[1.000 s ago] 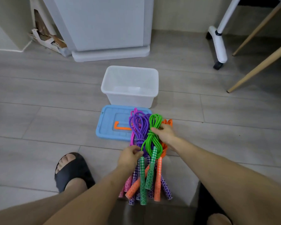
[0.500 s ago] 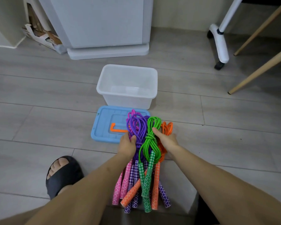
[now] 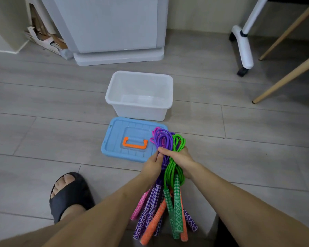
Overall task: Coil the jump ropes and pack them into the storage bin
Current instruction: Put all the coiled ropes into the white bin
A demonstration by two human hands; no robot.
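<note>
A bundle of several coiled jump ropes [image 3: 165, 154], purple, pink, green and orange, is held above the floor in front of me. My left hand [image 3: 152, 164] grips the bundle's left side and my right hand [image 3: 181, 160] wraps over its right side, thumb across the cords. The patterned handles [image 3: 163, 211] hang down toward me. An open white storage bin [image 3: 139, 97] stands on the floor beyond, nothing inside it. Its blue lid [image 3: 118, 139] with an orange handle lies flat between the bin and the ropes.
A grey-white appliance [image 3: 112, 27] stands behind the bin, with torn cardboard [image 3: 46, 40] to its left. A white wheeled stand [image 3: 243, 45] and wooden chair legs [image 3: 284, 73] are at the right. My foot in a black slipper [image 3: 70, 195] rests at lower left.
Both hands have closed together round the rope bundle and lifted it, gathering all the coils. The loops have drawn in from over the lid.
</note>
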